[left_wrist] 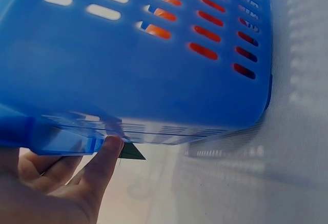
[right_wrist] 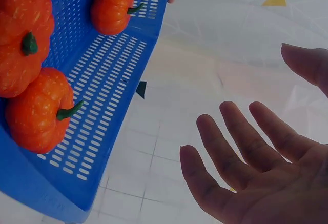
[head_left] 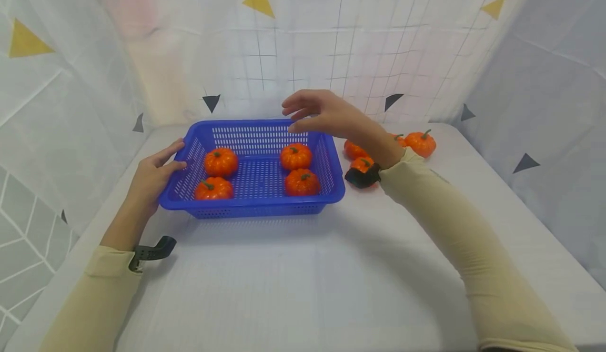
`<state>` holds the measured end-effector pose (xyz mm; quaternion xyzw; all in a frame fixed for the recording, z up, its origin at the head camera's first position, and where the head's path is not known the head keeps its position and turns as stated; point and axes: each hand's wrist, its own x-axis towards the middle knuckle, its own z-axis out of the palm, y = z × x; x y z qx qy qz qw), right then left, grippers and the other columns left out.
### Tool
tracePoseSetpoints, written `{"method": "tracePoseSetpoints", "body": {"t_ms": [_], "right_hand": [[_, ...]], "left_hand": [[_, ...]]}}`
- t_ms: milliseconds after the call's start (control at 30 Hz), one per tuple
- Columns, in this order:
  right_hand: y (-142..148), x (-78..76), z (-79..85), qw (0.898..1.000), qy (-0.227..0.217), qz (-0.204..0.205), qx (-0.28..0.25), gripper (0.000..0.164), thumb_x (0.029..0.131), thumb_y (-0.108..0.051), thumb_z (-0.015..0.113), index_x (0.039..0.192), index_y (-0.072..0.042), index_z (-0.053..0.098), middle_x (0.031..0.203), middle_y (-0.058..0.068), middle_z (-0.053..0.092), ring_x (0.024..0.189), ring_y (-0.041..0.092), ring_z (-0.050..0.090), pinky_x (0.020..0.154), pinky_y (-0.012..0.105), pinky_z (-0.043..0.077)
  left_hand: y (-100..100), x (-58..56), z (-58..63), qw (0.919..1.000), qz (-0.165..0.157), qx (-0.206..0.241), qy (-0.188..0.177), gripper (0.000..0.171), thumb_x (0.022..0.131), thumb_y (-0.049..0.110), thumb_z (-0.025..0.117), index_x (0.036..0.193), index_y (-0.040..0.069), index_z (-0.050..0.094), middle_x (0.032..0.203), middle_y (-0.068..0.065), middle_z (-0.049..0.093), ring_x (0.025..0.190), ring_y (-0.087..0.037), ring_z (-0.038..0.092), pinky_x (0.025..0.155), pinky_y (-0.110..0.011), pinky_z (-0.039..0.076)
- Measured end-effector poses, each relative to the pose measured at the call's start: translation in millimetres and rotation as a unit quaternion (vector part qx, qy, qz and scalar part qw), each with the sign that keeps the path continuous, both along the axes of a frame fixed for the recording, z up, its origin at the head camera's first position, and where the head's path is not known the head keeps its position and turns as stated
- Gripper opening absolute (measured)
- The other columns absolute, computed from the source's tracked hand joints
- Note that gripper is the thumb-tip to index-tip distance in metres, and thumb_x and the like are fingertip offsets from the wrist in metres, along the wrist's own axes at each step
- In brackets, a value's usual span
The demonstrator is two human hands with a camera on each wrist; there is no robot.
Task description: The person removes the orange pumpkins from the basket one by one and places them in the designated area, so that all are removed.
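Observation:
A blue plastic basket (head_left: pixel 255 202) with slotted walls holds small orange pumpkins with green stems: two at its left end, including one pumpkin (head_left: pixel 221 162), and two at its right end, including another pumpkin (head_left: pixel 295 156). My left hand (head_left: pixel 150 176) grips the basket's left rim; in the left wrist view its fingers (left_wrist: pixel 102 165) reach around the rim at the corner. Over the back right part of the basket, my right hand (head_left: pixel 326 112) hovers with fingers loosely spread and nothing in them. The right wrist view shows that palm (right_wrist: pixel 277 193) bare, beside the basket's back wall.
Several more orange pumpkins lie on the white table (head_left: pixel 284 289) right of the basket, among them a pumpkin (head_left: pixel 420 144) at the far right, some partly behind my right wrist. A white sheet (head_left: pixel 312 41) with grid lines and triangles hangs behind the table, with similar sheets at both sides.

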<state>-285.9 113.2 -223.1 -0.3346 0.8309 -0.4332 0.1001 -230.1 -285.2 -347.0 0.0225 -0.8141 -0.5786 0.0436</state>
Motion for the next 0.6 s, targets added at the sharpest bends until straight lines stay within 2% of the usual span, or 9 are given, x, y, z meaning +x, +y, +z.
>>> {"method": "tracePoseSetpoints", "body": {"t_ms": [267,600], "right_hand": [[-14.6,-4.2,-0.5,1.0,-0.005,0.009,0.002,0.052,0.093,-0.024,0.078,0.141,-0.015,0.061,0.132,-0.003,0.066,0.122,0.015,0.063,0.099,0.043,0.055],[-36.4,-8.0,-2.0,0.999,-0.006,0.039,0.008,0.047,0.093,-0.022,0.078,0.137,-0.014,0.062,0.129,-0.002,0.067,0.123,0.019,0.063,0.097,0.039,0.056]], "left_hand": [[-0.2,-0.9,-0.3,1.0,0.002,-0.005,0.001,0.057,0.107,0.022,0.058,0.161,0.017,0.04,0.167,-0.001,0.03,0.157,-0.027,0.013,0.124,-0.053,0.012],[0.6,-0.2,0.5,1.0,0.001,-0.006,-0.001,0.057,0.107,0.022,0.058,0.161,0.017,0.039,0.168,-0.001,0.029,0.157,-0.027,0.012,0.124,-0.052,0.013]]}}
